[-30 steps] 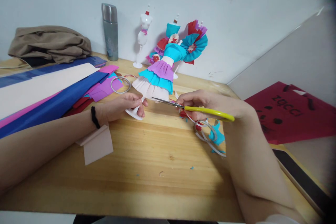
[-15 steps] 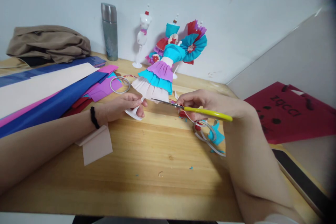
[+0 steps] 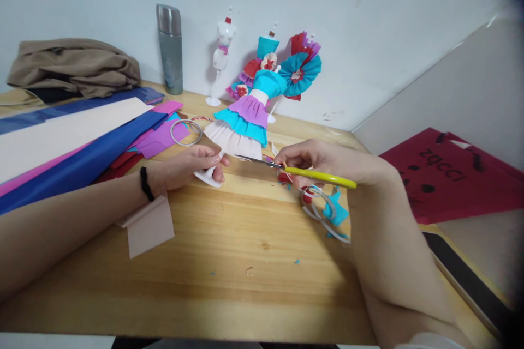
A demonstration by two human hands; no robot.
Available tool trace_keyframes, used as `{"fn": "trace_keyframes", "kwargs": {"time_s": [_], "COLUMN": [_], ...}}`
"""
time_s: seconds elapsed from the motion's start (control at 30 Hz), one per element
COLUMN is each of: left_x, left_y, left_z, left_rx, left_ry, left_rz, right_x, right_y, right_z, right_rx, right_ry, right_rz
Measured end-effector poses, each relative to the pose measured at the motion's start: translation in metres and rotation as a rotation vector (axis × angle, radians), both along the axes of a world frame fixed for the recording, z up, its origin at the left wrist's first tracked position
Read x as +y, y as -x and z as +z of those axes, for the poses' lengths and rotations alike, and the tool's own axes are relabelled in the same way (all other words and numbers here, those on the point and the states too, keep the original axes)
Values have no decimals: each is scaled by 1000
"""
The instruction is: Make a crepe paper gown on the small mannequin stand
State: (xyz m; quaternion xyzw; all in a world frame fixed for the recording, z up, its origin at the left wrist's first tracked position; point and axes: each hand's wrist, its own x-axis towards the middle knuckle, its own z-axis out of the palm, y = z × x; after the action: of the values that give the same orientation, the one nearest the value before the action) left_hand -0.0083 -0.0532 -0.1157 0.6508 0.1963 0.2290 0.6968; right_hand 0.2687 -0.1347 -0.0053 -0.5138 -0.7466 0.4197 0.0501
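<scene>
My left hand is closed round the white stand of a miniature dress form, which leans away to the right. The form wears a tiered crepe-paper dress with a turquoise top and purple, turquoise and pale pink ruffles. In my right hand is a pair of scissors with yellow handles. Its blades lie nearly together, pointing left, at the lower edge of the pale pink ruffle. Whether they touch the paper I cannot tell.
Behind stand a bare white dress form, dressed forms and a flask. Coloured paper sheets and brown cloth lie left. Tape rolls, paper scraps, a red bag and a phone are right.
The scissors' handle has swung slightly left and inward, and the blades look a little more closed. The dress form and my left hand stay nearly in place; the view shifts slightly.
</scene>
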Motion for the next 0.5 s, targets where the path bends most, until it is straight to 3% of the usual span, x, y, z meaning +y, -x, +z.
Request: {"fn": "trace_keyframes", "kwargs": {"time_s": [0.23,0.5], "left_x": [4,6], "left_y": [0,-1], "left_z": [-4,-11], "left_rx": [17,-10], "left_ry": [-46,13], "left_rz": [18,9], "right_x": [1,-1], "right_y": [0,3], "right_z": [-1,1], "right_rx": [-7,-16], "right_ry": [3,-118], "right_rz": [-7,98]}}
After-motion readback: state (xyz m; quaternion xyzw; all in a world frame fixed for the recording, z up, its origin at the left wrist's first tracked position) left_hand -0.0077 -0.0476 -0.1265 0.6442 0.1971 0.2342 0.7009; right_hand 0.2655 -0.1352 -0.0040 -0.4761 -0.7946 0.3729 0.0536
